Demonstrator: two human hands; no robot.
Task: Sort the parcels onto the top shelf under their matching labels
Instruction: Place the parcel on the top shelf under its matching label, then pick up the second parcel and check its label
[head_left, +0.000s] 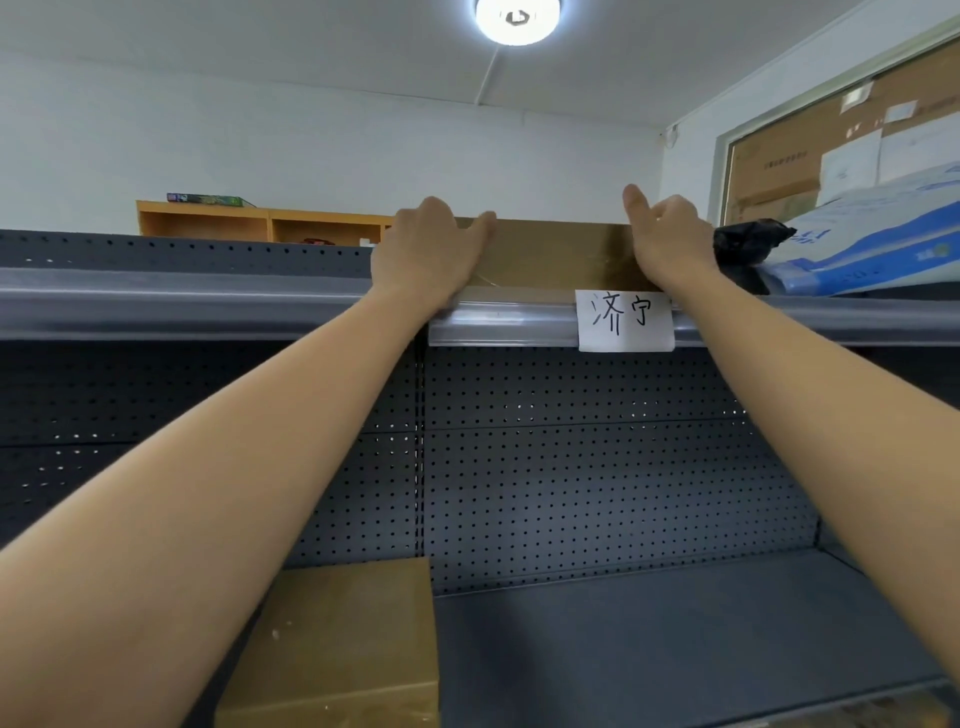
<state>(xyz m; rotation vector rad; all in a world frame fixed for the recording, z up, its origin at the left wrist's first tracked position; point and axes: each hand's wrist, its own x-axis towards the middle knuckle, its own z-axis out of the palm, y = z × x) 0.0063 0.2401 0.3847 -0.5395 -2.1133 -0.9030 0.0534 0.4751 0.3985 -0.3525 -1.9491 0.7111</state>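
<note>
A brown cardboard parcel (558, 252) sits on the top shelf (208, 301), directly above a white handwritten label (625, 319) clipped to the shelf's front rail. My left hand (428, 249) grips the parcel's left end, fingers over its top edge. My right hand (670, 239) holds the right end, thumb raised. Right of it lie a black plastic parcel (745, 244) and a blue-and-white mailer bag (872, 244). Another brown box (343, 644) rests on the lower shelf at the left.
The dark pegboard back panel (597, 457) and the grey lower shelf (675, 639) fill the space below. A wooden cabinet (260, 223) stands behind the shelving. A window (841, 140) with stacked cartons behind it is at the right.
</note>
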